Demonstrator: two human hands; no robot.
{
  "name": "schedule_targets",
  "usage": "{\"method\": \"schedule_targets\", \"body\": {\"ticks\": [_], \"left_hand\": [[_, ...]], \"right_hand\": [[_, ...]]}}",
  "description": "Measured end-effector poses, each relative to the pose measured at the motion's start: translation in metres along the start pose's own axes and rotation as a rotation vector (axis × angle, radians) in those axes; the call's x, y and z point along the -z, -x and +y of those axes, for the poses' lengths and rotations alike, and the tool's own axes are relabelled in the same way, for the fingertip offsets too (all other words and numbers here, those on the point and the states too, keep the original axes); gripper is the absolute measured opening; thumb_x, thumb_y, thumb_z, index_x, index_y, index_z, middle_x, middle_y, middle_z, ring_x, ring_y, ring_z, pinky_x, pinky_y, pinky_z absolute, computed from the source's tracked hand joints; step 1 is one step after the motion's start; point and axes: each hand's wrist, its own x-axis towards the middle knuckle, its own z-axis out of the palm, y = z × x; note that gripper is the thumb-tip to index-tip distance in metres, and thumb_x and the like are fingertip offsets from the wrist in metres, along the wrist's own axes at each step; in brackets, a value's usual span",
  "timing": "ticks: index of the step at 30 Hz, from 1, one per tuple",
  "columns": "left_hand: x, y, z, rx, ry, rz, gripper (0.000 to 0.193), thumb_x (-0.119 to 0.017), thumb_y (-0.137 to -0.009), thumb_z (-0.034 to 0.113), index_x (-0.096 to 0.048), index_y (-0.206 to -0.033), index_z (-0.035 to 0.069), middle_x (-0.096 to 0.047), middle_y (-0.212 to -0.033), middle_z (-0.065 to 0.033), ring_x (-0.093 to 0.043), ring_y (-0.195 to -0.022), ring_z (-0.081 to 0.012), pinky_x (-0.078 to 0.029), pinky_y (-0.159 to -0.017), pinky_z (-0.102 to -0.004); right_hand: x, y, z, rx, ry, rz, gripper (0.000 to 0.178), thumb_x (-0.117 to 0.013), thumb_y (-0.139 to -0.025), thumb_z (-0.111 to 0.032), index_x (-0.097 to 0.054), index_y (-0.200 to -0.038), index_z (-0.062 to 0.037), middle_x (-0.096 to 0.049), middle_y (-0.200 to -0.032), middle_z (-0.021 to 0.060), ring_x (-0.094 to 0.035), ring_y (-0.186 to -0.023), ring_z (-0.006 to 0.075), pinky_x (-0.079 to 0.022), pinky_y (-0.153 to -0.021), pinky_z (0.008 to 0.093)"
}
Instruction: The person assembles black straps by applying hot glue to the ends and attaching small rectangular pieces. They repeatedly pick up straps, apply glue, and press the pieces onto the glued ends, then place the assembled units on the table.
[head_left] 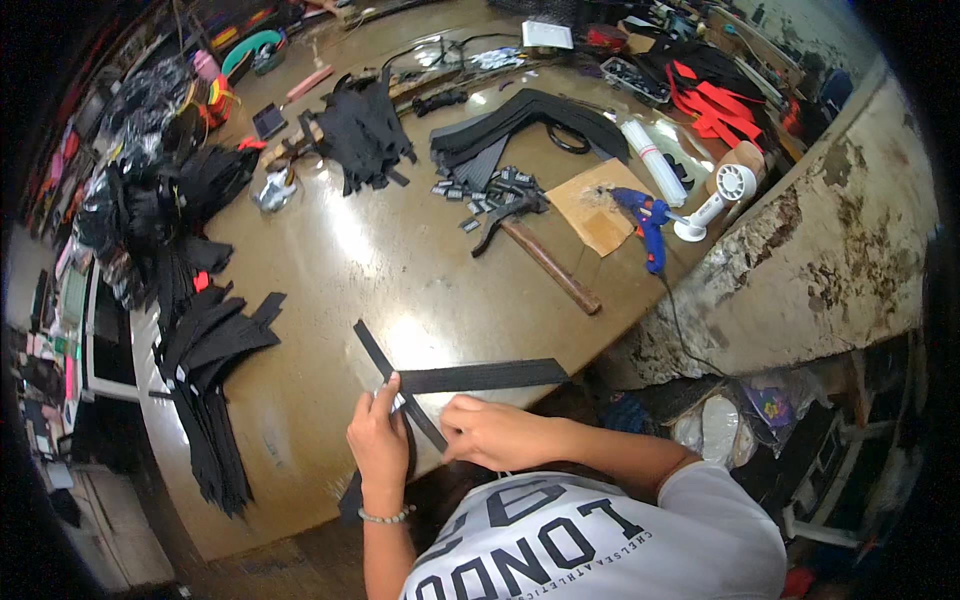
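Black straps meet under my hands at the near side of a worn table (310, 410). The narrow strap (375, 351) slants from far left to near right; the wide strap (485, 377) lies flat, running right from the point where they meet. My left grip (377, 428) sets a fingertip on that junction, though I cannot tell whether the thumb closes beneath. My right grip (492, 433) appears clamped on the narrow strap's near end, fingers drawn together. I judge the step in hand to be lining up one strap against the other; the next move calls for a steady left fingertip, lest the angle slip while the right works. Beyond, toward the far right, lie a hammer (550, 264), a heap of small dark pieces (515, 182) and a blue glue gun (650, 225), partly over cardboard (578, 212). More straps (215, 340) spread at left.
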Motion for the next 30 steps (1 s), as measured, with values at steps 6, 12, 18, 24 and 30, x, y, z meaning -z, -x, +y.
{"method": "schedule_targets", "body": {"ticks": [6, 12, 18, 24, 30], "left_hand": [[-0.003, -0.001, 0.0, 0.127, 0.21, 0.098, 0.043, -0.063, -0.075, -0.008, -0.063, -0.114, 0.01, -0.066, -0.096, -0.0171, -0.066, -0.085, -0.0342, -0.052, -0.072, -0.0422], [0.016, 0.009, -0.013, 0.088, 0.299, 0.382, 0.023, -0.065, -0.086, 0.002, -0.066, -0.108, 0.006, -0.068, -0.088, -0.0175, -0.067, -0.078, -0.0347, -0.053, -0.068, -0.0403], [0.008, 0.021, -0.005, 0.125, 0.159, 0.111, 0.022, -0.067, -0.089, 0.015, -0.069, -0.11, 0.011, -0.068, -0.086, -0.0141, -0.067, -0.073, -0.0308, -0.052, -0.063, -0.0377], [0.004, 0.017, -0.014, 0.098, 0.138, 0.071, 0.025, -0.069, -0.084, 0.013, -0.07, -0.11, 0.014, -0.066, -0.079, -0.0098, -0.065, -0.068, -0.0294, -0.05, -0.058, -0.04], [0.001, 0.017, -0.012, 0.093, 0.131, 0.108, 0.027, -0.069, -0.084, 0.014, -0.07, -0.111, 0.016, -0.069, -0.083, -0.0092, -0.067, -0.07, -0.0285, -0.051, -0.059, -0.0389]], "right_hand": [[0.083, 0.107, 0.073, -0.758, 0.214, 1.627, 0.041, -0.082, -0.08, -0.03, -0.053, -0.09, -0.0036, -0.056, -0.089, 0.0043, -0.055, -0.091, 0.0175, -0.046, -0.084, 0.0327], [0.179, 0.136, 0.128, -0.831, 0.149, 1.306, 0.044, -0.072, -0.09, -0.033, -0.055, -0.115, -0.0005, -0.063, -0.096, 0.0086, -0.061, -0.071, 0.0123, -0.051, -0.062, 0.0268], [0.13, 0.024, 0.02, -0.438, -0.118, 0.857, 0.046, -0.072, -0.089, -0.029, -0.053, -0.122, -0.0048, -0.069, -0.092, 0.0045, -0.066, -0.078, 0.0117, -0.053, -0.062, 0.0265], [0.078, -0.04, 0.012, -0.316, 0.178, 0.396, 0.051, -0.074, -0.085, -0.03, -0.051, -0.122, -0.0046, -0.07, -0.096, 0.019, -0.071, -0.085, 0.0343, -0.054, -0.077, 0.0382], [0.077, -0.05, 0.003, -0.368, 0.223, 0.346, 0.05, -0.072, -0.086, -0.031, -0.05, -0.122, -0.0061, -0.07, -0.088, 0.0206, -0.068, -0.078, 0.0418, -0.054, -0.07, 0.0437]]}}
